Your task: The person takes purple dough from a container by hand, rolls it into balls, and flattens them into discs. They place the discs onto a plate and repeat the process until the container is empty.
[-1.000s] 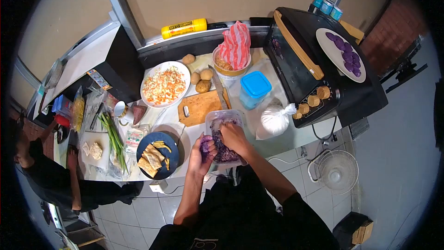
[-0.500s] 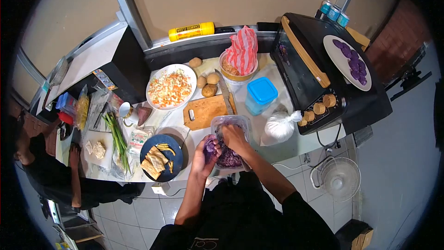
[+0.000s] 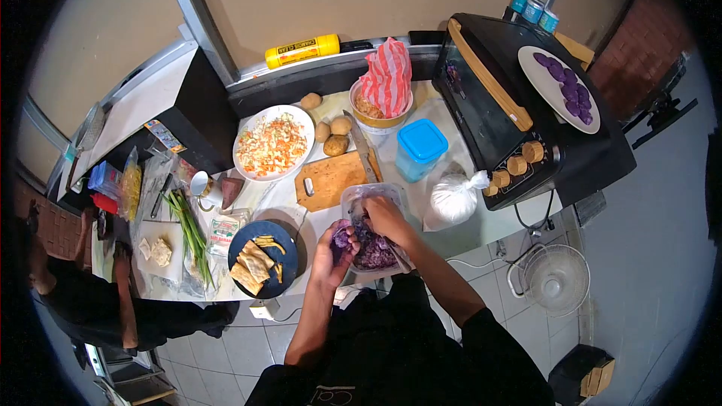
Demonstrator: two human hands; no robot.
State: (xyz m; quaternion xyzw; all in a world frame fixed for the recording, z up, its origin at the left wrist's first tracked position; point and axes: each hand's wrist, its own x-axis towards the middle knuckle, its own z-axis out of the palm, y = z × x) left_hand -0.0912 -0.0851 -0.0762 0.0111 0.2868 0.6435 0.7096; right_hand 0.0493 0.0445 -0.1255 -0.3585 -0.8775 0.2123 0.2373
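A clear rectangular tub [image 3: 397, 197] of purple mash [image 3: 374, 252] sits at the counter's front edge. My left hand [image 3: 329, 257] is cupped around a lump of purple mash [image 3: 342, 242] at the tub's left side. My right hand [image 3: 385, 218] reaches down into the tub, fingers bent into the mash; what they hold, if anything, is hidden. A utensil handle [image 3: 400, 257] leans on the tub's right front. Behind the tub, a knife [image 3: 362, 146] lies on a wooden board [image 3: 331, 180]. Flattened purple rounds [image 3: 570, 94] lie on a white plate [image 3: 530, 69] on the black oven.
Left of the tub are a dark plate [image 3: 289, 271] of folded pastries and a bowl [image 3: 241, 152] of shredded vegetables. A blue-lidded container [image 3: 421, 146] and a white bag [image 3: 453, 199] stand right. Another person [image 3: 75, 293] stands at the far left.
My right hand has shifted slightly within the tub, and the utensil handle shows more. My left hand stays cupped. The whole view has shifted a little.
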